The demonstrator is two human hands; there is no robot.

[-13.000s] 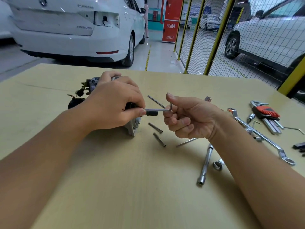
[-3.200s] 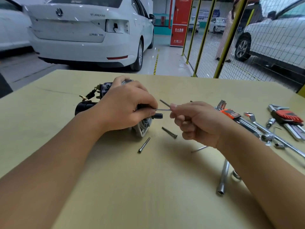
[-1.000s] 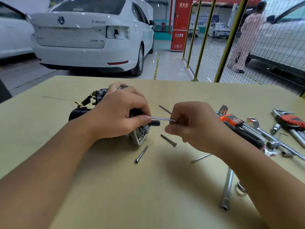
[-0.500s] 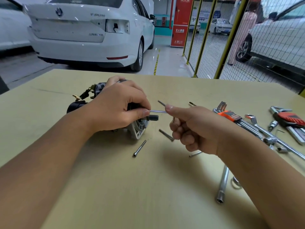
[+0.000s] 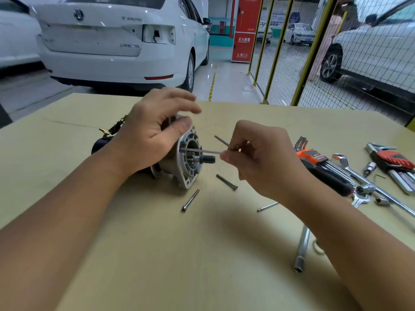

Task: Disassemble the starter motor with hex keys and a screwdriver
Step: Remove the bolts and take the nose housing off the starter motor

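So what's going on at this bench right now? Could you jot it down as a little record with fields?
Place: wooden table in a garage, white car behind
Job: taking apart a starter motor
Left hand: rests on top of the motor, fingers lifted and loose
Right hand: pinches a hex key, its tip at the motor's end flange
Loose bolts: one in front of the motor, one to its right
Other tools: hex key set, socket wrench
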